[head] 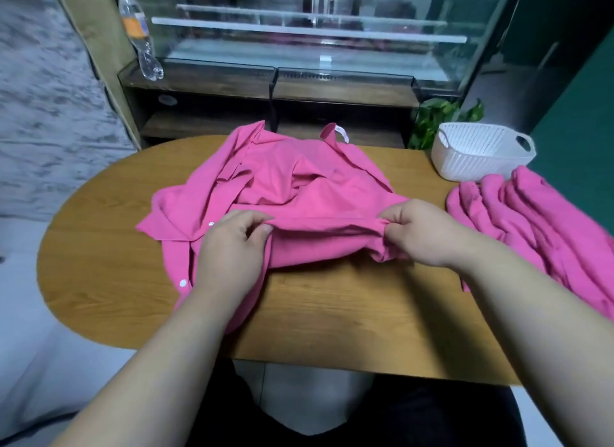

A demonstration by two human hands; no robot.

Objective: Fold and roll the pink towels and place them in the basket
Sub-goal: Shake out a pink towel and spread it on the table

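Head view of a fold in progress on a wooden table (pixel 332 317). A pink towel (pixel 299 184) lies crumpled across the middle of the table, with its far edge over the table's back rim, a white label (pixel 342 134) at that end and white buttons (pixel 183 283) along its left border. The left hand (pixel 232 243) and right hand (pixel 422 234) each pinch a raised ridge of cloth near the towel's front edge. On both hands the thumb and curled fingers are closed tightly on the fabric, and the stretch between them is pulled fairly taut. A white basket (pixel 475 167) stands at the far right of the table, apart from the towel. Just in front of it lies a pile of pink cloth (pixel 538 220), which touches or nearly touches its wall. The step in hand appears to be the first flattening fold. It is best done by keeping both pinches level and equally tensioned, carrying the ridge away from the body so that the bunched middle spreads flat, and aligning the edges before pressing the crease. Loose flaps at the left should be tucked inward first, since any slack left inside will make the later roll uneven and bulky for the basket.
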